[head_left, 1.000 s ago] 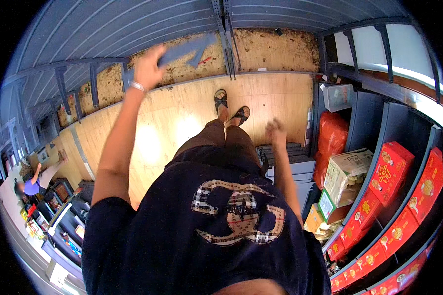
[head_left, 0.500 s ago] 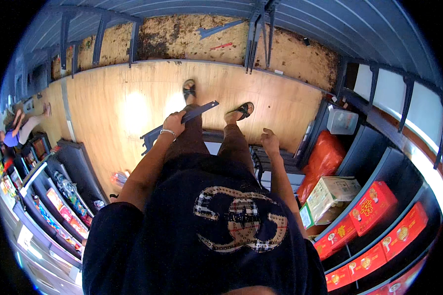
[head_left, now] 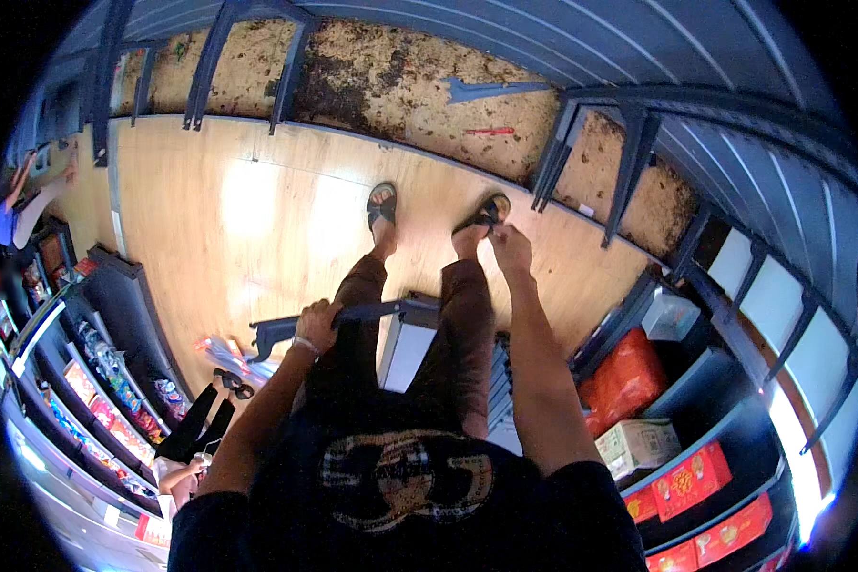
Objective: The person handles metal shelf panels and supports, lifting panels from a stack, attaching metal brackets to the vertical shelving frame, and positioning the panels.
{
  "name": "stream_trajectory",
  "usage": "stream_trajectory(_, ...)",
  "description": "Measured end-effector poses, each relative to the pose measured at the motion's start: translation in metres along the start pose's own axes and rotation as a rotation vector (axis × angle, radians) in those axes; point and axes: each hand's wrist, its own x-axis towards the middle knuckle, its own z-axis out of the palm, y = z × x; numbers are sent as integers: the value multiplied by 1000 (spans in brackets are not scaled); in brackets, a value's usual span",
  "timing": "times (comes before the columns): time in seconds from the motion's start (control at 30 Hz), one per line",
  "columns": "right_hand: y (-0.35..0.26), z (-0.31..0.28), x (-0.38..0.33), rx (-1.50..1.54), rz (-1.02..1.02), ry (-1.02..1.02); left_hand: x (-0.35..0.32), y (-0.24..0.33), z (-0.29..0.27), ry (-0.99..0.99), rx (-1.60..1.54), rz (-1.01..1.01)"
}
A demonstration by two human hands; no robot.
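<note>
My left hand [head_left: 317,326], with a band at its wrist, is closed around a dark blue-grey metal shelf bracket [head_left: 275,334]. The bracket lies crosswise in front of my left thigh, its hooked end out to the left. My right hand [head_left: 512,250] is stretched forward with its fingers curled in, and I see nothing in them. From this view it overlaps my right sandal [head_left: 493,210]. Ahead, more brackets [head_left: 629,176] stick out from a dark shelving unit [head_left: 734,162]. A loose blue-grey bracket [head_left: 496,91] and a thin red object [head_left: 489,131] lie on its stained base.
Wood-patterned floor [head_left: 200,210] runs under my feet. At right stand shelves with red boxes [head_left: 693,481], a carton [head_left: 637,448], a red plastic bag [head_left: 625,378] and a clear tub [head_left: 670,315]. Left are stocked shelves [head_left: 114,367], a person [head_left: 183,472] and another person [head_left: 19,205].
My right hand has reached forward. My left hand, still gripping the bracket, has come closer to my body. The view has turned, and a person now shows at lower left.
</note>
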Motion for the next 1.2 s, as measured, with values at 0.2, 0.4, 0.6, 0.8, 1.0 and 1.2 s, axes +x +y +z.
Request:
stream_trajectory(0.2,-29,77,233,-222,-94,59,43,-2,19,189,-173,-175)
stream_trajectory(0.4,-60,119,390,-447,-39,-52,58,-16,11,295,-325,-291)
stream_trajectory(0.6,-67,181,476,-719,-179,147,56,-41,20,347,-434,-306)
stream_trajectory(0.8,-51,213,514,-648,-268,263,59,-39,7,285,-418,-455)
stream_trajectory(1.0,-54,202,508,-965,-332,108,60,-50,7,299,-445,-438)
stream_trajectory(1.2,-65,198,487,-781,-261,52,66,-48,-1,295,-432,-394)
